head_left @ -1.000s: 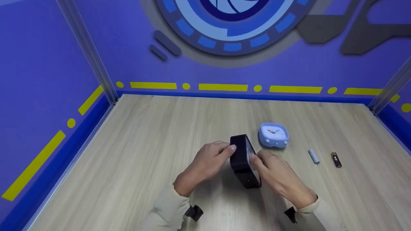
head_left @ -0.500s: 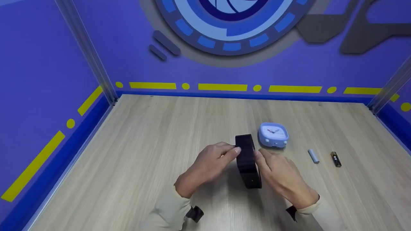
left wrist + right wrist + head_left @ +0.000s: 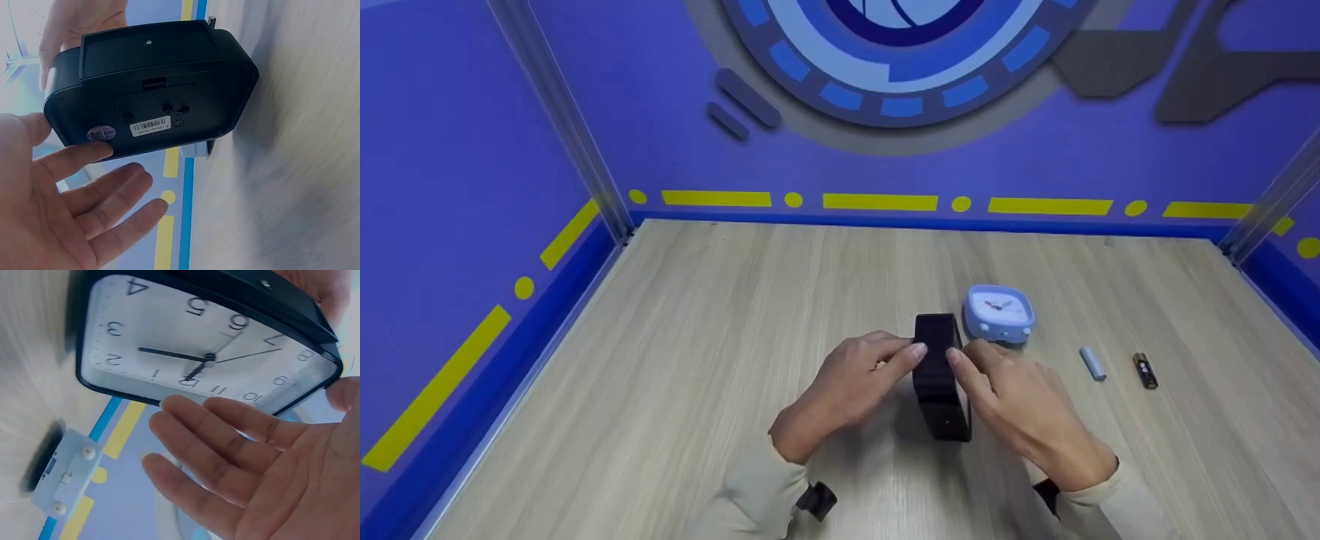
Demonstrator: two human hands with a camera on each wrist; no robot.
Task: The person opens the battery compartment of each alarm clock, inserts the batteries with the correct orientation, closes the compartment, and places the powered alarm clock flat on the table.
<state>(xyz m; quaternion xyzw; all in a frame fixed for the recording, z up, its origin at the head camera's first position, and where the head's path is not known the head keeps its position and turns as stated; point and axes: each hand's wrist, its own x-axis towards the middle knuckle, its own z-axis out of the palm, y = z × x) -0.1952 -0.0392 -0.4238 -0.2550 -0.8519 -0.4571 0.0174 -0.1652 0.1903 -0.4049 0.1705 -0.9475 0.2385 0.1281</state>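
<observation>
A black alarm clock (image 3: 937, 367) stands on edge between both hands. My left hand (image 3: 855, 375) pinches its back edge, thumb on the narrow side and index finger across the back; the other fingers extend loosely. The back, seen in the left wrist view, has a barcode label (image 3: 151, 126), small knobs and a round sticker (image 3: 101, 133). My right hand (image 3: 1020, 397) grips the face side with its thumb on the same narrow edge. Its other fingers (image 3: 214, 461) stretch past the white dial (image 3: 169, 332), which shows in the right wrist view.
A light blue alarm clock (image 3: 999, 315) lies face up just behind the right hand. To the right are a small light blue cylinder (image 3: 1093, 364) and a black-and-gold battery (image 3: 1145, 371). Blue-purple panels (image 3: 885, 172) border the wooden table (image 3: 697, 315) at the back and sides.
The black clock has turned so its dial faces away from the head view, its upper end shifting right. My right thumb has moved from the dial onto the narrow edge.
</observation>
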